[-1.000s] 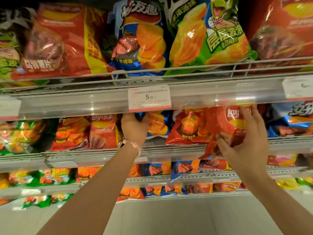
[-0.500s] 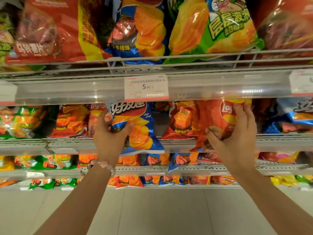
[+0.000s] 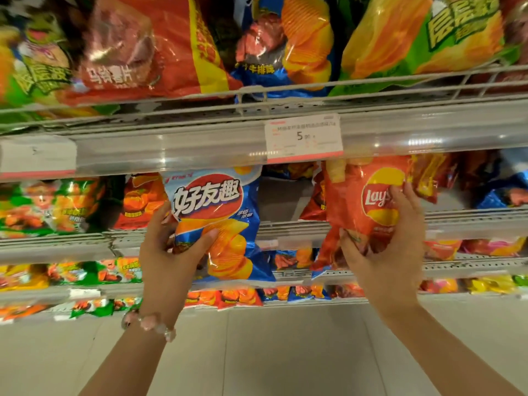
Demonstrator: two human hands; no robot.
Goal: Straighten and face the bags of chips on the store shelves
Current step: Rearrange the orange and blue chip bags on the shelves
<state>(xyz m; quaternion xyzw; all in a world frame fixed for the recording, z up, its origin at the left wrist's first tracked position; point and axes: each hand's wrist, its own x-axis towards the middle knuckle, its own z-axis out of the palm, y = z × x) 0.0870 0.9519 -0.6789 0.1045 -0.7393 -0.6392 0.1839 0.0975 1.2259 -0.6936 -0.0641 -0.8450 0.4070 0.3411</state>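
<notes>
My left hand (image 3: 168, 252) grips a blue chip bag (image 3: 225, 224) by its left side, holding it out in front of the second shelf (image 3: 471, 221) with its face toward me. My right hand (image 3: 391, 247) holds a red Lay's bag (image 3: 368, 207), thumb under its lower left and fingers round its right edge, just in front of the same shelf. A dark gap (image 3: 283, 198) shows on that shelf between the two bags.
The top shelf (image 3: 171, 150) carries large red, blue and green bags behind a wire rail, with a price tag (image 3: 304, 137) on its front strip. Lower shelves hold several small bags. Pale floor lies below.
My left hand has drawn the blue bag out from the second shelf and down toward me. My right hand keeps hold of the red Lay's bag, lifted slightly. The view has shifted.
</notes>
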